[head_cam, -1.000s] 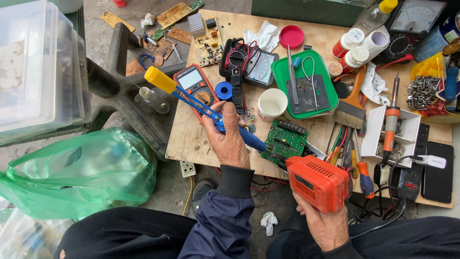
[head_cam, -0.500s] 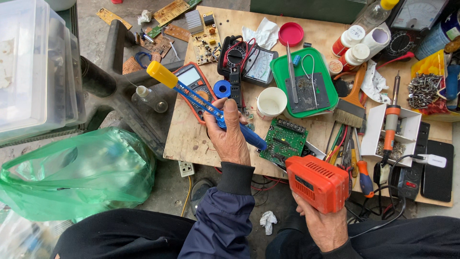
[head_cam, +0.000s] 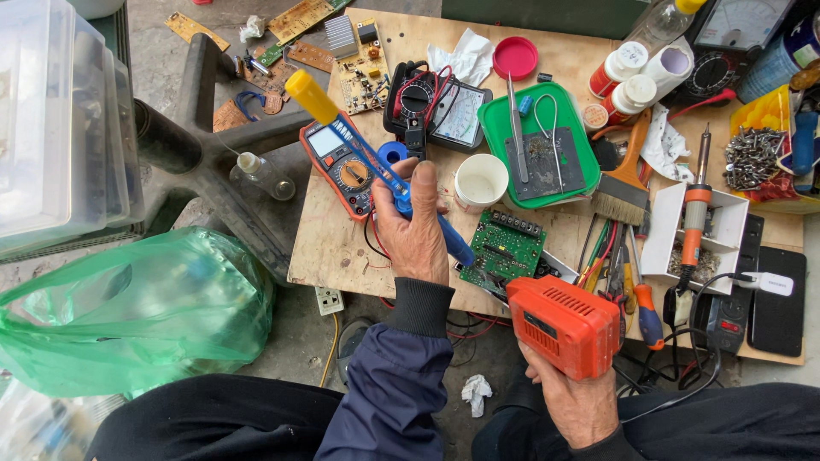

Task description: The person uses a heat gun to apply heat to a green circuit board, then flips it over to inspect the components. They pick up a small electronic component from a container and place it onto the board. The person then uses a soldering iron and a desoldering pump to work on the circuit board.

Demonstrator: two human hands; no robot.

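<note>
Left hand (head_cam: 416,229): grip closed round a blue desoldering pump (head_cam: 376,162), its yellow plunger end slanting up and away over the orange multimeter (head_cam: 343,164); right hand (head_cam: 576,401): grip closed on the handle of an orange heat gun (head_cam: 564,324); between the two grips, a green circuit board (head_cam: 502,248) on the plywood worktop (head_cam: 342,248); just beyond the left grip, a white cup (head_cam: 481,181).

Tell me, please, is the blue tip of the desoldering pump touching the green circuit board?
Cannot tell. In the head view the blue tip of the desoldering pump ends right at the edge of the green circuit board, with neither contact nor gap plain.
</note>
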